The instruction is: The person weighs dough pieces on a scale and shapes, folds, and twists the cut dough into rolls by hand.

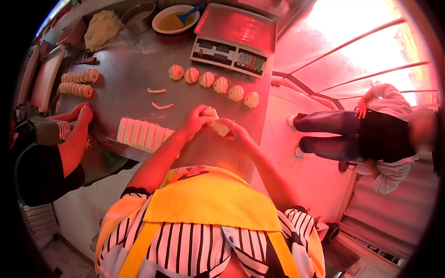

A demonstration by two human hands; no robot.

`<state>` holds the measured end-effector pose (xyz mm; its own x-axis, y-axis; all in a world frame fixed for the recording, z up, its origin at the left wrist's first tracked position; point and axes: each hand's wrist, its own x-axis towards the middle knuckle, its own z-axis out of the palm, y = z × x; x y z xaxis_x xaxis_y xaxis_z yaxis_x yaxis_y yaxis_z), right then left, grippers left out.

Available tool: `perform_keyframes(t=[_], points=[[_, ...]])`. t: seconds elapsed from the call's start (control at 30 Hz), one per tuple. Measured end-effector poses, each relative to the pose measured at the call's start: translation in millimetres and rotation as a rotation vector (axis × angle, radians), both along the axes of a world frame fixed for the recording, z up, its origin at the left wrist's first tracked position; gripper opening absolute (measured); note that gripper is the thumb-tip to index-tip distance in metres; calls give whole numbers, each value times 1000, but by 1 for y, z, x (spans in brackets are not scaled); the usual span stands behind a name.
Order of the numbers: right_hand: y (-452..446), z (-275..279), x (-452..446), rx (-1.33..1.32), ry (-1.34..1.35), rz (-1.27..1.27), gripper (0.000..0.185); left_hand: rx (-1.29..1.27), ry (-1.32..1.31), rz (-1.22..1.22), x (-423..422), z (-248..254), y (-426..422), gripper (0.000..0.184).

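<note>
Over the steel table, near its front edge, a pale piece of dough (222, 129) is held between both my hands. The fingers of my left hand (195, 121) pinch its upper left end, while my right hand (238, 136) grips the lower right end. Left of my left forearm lies a row of cut dough strips (143, 134), side by side. Two thin dough scraps (162, 106) rest beyond them. Further off, a curved line of several shaped dough rolls (206, 79) runs from the middle to the right edge.
A digital scale (227, 55) stands at the back right, beside a bowl (160, 19) of yellow liquid with a blue brush (187, 16). A dough lump (103, 28) and twisted dough pieces (76, 90) lie left. One co-worker's hands (82, 113) are at the left edge; another person (357, 134) stands right.
</note>
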<state>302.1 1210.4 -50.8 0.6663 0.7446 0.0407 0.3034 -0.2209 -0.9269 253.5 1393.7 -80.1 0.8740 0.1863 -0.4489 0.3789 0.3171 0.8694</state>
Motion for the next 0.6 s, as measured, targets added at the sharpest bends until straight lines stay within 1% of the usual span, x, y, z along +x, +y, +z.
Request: perform_keyframes(t=[0.1,0.2,0.3,0.33,0.4,0.43,0.5,0.6], points=[[-5,5,9,-118,-42,83,30,171,62,-167,3,-1,-1,15],[5,27,43,-308,351,-185,24,698,-264,-359,-3,19,-24,13],[6,-9,47,-45,946,-328,17,837,-569,-431,-7,-2,-22,15],[8,-14,38,-2,1102,-346,20,767,-527,-382,-8,0,-22,16],[10,-20,29,116,1268,-233,20,627,-435,-286,-13,4,-23,17],[12,-22,27,177,1347,-173,21,607,-397,-266,-13,1,-22,17],[13,-35,30,179,1387,-214,22,569,-329,-222,-10,-12,-18,18],[11,-46,36,130,1406,-286,22,307,-348,-52,0,-20,-24,20]])
